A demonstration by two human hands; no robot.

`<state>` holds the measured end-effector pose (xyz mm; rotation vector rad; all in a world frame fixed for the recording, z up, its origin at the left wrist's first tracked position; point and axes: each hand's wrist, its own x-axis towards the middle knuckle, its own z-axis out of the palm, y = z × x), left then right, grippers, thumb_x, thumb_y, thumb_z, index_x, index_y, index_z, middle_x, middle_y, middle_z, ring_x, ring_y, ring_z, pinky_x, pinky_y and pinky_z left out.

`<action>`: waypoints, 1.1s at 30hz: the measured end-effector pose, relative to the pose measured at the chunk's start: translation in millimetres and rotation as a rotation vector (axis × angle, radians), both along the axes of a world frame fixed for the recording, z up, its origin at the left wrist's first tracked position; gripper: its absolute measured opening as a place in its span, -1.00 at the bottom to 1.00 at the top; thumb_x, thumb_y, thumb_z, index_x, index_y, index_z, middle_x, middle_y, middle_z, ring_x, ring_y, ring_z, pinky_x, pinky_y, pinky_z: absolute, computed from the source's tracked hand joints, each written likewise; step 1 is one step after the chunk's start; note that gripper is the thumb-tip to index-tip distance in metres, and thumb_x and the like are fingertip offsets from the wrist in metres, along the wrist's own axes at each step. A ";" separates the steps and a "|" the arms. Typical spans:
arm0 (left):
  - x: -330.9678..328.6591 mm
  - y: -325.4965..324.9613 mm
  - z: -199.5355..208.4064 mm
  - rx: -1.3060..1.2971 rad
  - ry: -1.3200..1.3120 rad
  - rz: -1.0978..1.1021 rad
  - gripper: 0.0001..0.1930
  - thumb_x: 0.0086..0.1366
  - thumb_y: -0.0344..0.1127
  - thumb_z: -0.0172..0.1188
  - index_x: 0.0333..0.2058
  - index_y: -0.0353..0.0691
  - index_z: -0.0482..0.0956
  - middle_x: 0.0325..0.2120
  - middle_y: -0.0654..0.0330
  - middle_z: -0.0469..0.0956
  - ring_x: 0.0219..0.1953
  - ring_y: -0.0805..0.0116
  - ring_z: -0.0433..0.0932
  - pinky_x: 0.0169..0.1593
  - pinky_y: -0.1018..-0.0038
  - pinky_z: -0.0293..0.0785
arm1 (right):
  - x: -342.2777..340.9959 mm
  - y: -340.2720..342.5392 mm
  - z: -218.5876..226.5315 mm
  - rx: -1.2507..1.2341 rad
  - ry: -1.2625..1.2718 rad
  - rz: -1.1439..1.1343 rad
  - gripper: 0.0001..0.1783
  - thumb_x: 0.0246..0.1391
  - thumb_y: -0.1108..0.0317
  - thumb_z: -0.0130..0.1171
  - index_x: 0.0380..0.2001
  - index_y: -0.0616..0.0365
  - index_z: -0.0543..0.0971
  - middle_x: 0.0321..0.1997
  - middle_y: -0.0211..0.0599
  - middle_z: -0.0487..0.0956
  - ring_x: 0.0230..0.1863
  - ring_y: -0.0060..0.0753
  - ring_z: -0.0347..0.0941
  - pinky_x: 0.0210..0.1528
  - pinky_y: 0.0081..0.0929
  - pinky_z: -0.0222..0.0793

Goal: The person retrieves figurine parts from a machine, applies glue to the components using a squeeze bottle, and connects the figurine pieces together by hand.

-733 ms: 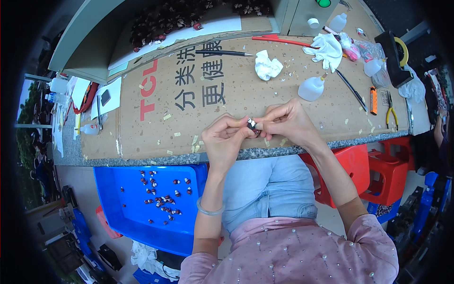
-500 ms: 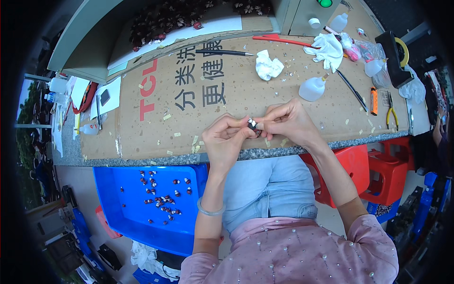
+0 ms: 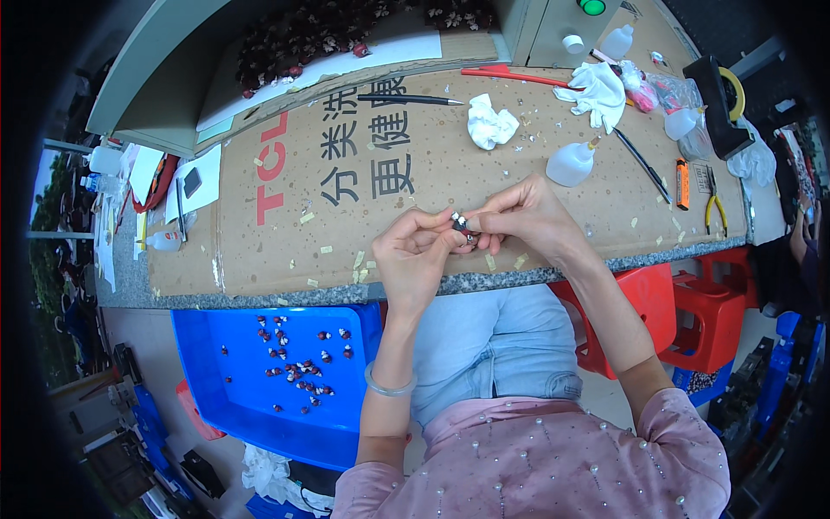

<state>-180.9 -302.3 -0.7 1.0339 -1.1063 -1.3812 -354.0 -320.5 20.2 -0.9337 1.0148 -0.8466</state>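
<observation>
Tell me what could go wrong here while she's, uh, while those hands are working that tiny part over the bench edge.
1. The small dark part is pinched only by fingertips of the left hand and right hand near the bench edge; if it slips, it may drop past the lap to the floor.
2. It may miss the blue tray, which sits off to the left.
</observation>
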 end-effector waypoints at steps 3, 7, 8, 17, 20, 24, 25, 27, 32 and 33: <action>-0.3 0.1 -1.6 -0.007 -0.011 0.008 -0.85 0.08 -0.73 0.13 -0.33 -0.51 0.50 -0.51 0.00 0.59 -0.46 0.37 0.62 -0.36 0.55 0.61 | -0.1 -0.8 0.3 0.007 0.007 0.011 -0.87 -0.06 0.53 0.18 -0.43 0.41 0.62 -0.57 -0.17 0.59 -0.59 -0.56 0.50 -0.55 -0.69 0.43; -1.2 0.7 -1.6 -0.011 0.010 0.012 -0.84 0.07 -0.74 0.14 -0.33 -0.51 0.50 -0.49 0.01 0.59 -0.45 0.37 0.62 -0.35 0.55 0.61 | -1.2 0.7 1.1 -0.014 0.023 0.028 -0.83 -0.07 0.58 0.13 -0.37 0.39 0.62 -0.54 -0.19 0.59 -0.58 -0.58 0.49 -0.53 -0.68 0.43; -0.7 0.9 -3.0 -0.010 0.010 0.012 -0.84 0.07 -0.74 0.14 -0.33 -0.51 0.50 -0.49 0.01 0.59 -0.45 0.37 0.62 -0.35 0.55 0.61 | -1.2 1.3 0.0 -0.014 0.022 0.028 -0.83 -0.07 0.58 0.13 -0.37 0.39 0.62 -0.54 -0.19 0.59 -0.58 -0.58 0.49 -0.53 -0.68 0.43; -1.9 2.7 -9.9 -0.129 -0.007 0.054 -0.84 0.05 -0.77 0.13 -0.36 -0.49 0.47 -0.37 0.09 0.50 -0.34 0.33 0.62 -0.26 0.55 0.62 | -0.4 5.8 -6.0 -0.151 -0.040 0.002 -0.85 -0.02 0.53 0.20 -0.34 0.34 0.63 -0.48 -0.27 0.56 -0.52 -0.62 0.49 -0.48 -0.71 0.40; -1.5 3.0 -9.6 -0.143 -0.012 0.060 -0.82 0.04 -0.79 0.13 -0.36 -0.48 0.47 -0.37 0.09 0.49 -0.34 0.33 0.62 -0.26 0.55 0.62 | -0.3 4.1 -5.3 -0.146 -0.010 0.016 -0.86 -0.02 0.53 0.20 -0.35 0.32 0.64 -0.49 -0.28 0.56 -0.52 -0.63 0.48 -0.47 -0.71 0.39; -2.3 3.3 -10.0 -0.136 -0.002 0.076 -0.83 0.04 -0.78 0.14 -0.37 -0.48 0.48 -0.38 0.10 0.50 -0.34 0.34 0.62 -0.26 0.56 0.62 | 1.2 2.9 -5.0 -0.124 -0.002 0.014 -0.87 -0.02 0.52 0.21 -0.36 0.32 0.65 -0.50 -0.29 0.56 -0.54 -0.64 0.47 -0.49 -0.71 0.37; -2.3 3.2 -11.0 -0.134 0.010 0.078 -0.83 0.04 -0.78 0.14 -0.37 -0.49 0.48 -0.39 0.11 0.50 -0.35 0.35 0.62 -0.27 0.57 0.61 | 1.5 3.0 -4.6 -0.118 0.000 0.003 -0.88 -0.02 0.52 0.21 -0.37 0.32 0.65 -0.51 -0.29 0.56 -0.55 -0.64 0.46 -0.50 -0.71 0.37; -1.2 3.4 -12.2 -0.137 0.011 0.075 -0.83 0.04 -0.78 0.14 -0.35 -0.49 0.47 -0.42 0.07 0.52 -0.38 0.35 0.62 -0.28 0.56 0.61 | 2.6 3.4 -3.2 -0.123 0.011 0.005 -0.88 -0.03 0.52 0.22 -0.38 0.32 0.65 -0.52 -0.29 0.56 -0.56 -0.65 0.45 -0.51 -0.71 0.36; 0.9 3.8 -12.4 -0.101 0.015 0.046 -0.86 0.03 -0.78 0.15 -0.41 -0.49 0.49 -0.44 0.15 0.49 -0.38 0.40 0.61 -0.31 0.59 0.60 | 3.7 5.3 -1.7 -0.123 0.027 0.002 -0.90 -0.05 0.54 0.23 -0.41 0.32 0.65 -0.55 -0.29 0.55 -0.58 -0.66 0.43 -0.53 -0.71 0.34; 0.9 3.9 -13.5 -0.113 0.021 0.049 -0.85 0.03 -0.78 0.15 -0.41 -0.49 0.50 -0.45 0.16 0.49 -0.39 0.40 0.61 -0.31 0.59 0.60 | 3.7 5.6 -3.2 -0.129 0.014 0.001 -0.90 -0.06 0.54 0.23 -0.42 0.33 0.65 -0.55 -0.29 0.55 -0.59 -0.66 0.43 -0.53 -0.71 0.34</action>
